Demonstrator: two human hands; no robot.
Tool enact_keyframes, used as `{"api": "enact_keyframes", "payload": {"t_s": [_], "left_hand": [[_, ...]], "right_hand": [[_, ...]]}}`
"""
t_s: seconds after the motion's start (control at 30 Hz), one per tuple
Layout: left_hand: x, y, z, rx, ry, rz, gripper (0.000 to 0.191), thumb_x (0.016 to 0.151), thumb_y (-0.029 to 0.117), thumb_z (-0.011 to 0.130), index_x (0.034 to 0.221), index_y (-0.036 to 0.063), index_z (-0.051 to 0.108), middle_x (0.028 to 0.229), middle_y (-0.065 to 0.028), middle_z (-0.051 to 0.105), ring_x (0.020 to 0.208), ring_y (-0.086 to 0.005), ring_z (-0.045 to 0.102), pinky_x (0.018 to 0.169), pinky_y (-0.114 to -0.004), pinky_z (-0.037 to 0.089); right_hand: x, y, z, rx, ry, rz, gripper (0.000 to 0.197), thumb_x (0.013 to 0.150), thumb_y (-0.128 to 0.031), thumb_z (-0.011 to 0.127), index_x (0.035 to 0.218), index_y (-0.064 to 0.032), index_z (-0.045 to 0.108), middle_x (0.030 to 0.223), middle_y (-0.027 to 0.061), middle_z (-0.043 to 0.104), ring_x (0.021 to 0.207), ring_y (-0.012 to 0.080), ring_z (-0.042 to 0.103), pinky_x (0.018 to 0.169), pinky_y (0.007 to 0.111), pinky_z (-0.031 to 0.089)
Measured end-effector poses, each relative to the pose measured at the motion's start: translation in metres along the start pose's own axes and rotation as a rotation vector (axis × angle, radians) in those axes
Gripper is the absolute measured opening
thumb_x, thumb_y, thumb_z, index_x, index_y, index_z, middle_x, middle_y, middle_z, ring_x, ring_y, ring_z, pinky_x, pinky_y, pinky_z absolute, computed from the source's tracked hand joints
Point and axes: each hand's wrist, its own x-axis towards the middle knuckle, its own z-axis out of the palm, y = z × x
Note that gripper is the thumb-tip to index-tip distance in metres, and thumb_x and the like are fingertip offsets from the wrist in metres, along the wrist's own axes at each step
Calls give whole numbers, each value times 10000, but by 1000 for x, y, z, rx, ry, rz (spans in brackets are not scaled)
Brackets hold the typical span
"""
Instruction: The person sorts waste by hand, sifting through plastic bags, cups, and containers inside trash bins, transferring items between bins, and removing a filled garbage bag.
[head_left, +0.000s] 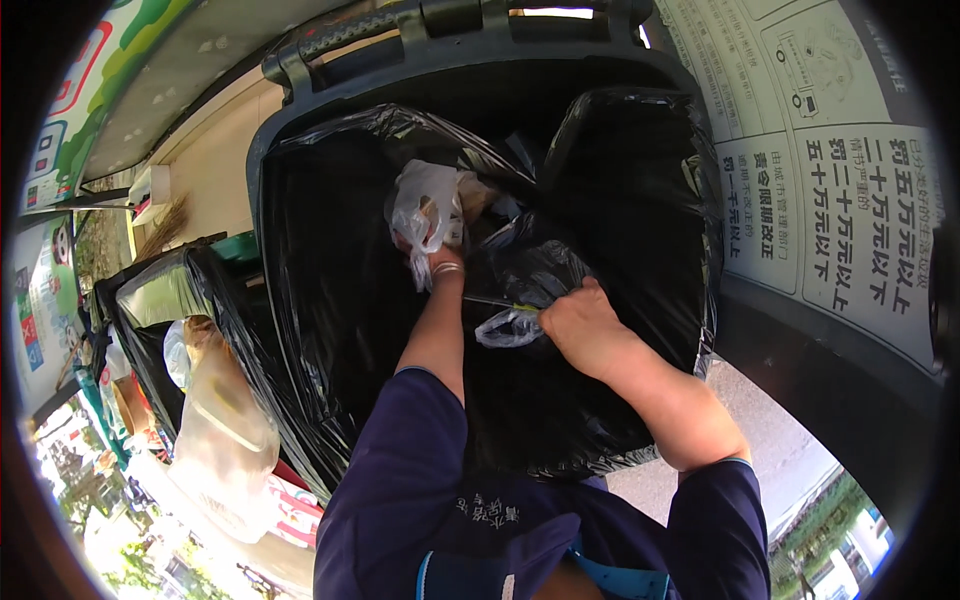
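Both my arms reach down into a wheeled bin (260, 161) lined with a black plastic bag (382, 120). My left hand (442, 259) is partly hidden behind a white translucent plastic bag (424, 199) of refuse, which hangs over its fingers. My right hand (581, 326) is closed around a thin stick or tool with a yellow-green part (525, 307); its shaft runs towards my left wrist. Beside my right fist are the loop of a clear plastic bag (506, 330) and a thin dark plastic bag (544, 270). Whether the fist also grips these bags is unclear.
At the left stands another bin lined with a black bag (247, 375), with a filled translucent bag (225, 427) hanging at its side. A straw broom (161, 229) leans farther back. A printed notice board (825, 187) rises close on the right.
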Motion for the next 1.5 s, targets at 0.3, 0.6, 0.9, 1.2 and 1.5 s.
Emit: {"api": "enact_keyframes", "payload": {"t_s": [0.3,0.6,0.9,1.2,1.5], "left_hand": [[37,-33,-26,-163,-69,-14,651,677,212,802,1250,44,544,1225,-147,598,1101,-311,575,932,-409,472],[39,38,-102,-767,-157,-552,645,617,15,830,1215,30,591,1239,-82,620,1098,-250,596,939,-382,474],[-13,70,-134,-563,-265,-485,343,617,69,716,952,48,649,935,-102,685,840,-255,645,819,-348,490],[-35,38,-206,271,-579,150,376,682,27,705,1043,92,625,1054,-169,637,1025,-350,622,850,-441,521],[16,24,-148,197,-752,-134,488,886,212,589,1356,154,471,1446,-112,413,1181,-349,521,951,-406,446]], "right_hand": [[4,-5,-5,-1,-26,-29,136,717,-61,657,819,-128,717,756,48,689,817,249,677,963,445,399],[6,0,18,9,10,-7,111,713,-53,607,750,-75,709,745,127,678,807,312,673,965,488,417],[1,11,19,7,-48,58,192,769,-94,600,913,-100,726,948,117,709,944,297,673,864,454,461],[18,-4,34,-8,-81,-62,197,774,-89,591,918,-70,724,973,132,706,960,318,668,830,438,477],[12,-17,6,-11,-31,-71,179,778,-77,583,885,-89,726,918,113,710,927,295,674,885,455,451]]}}
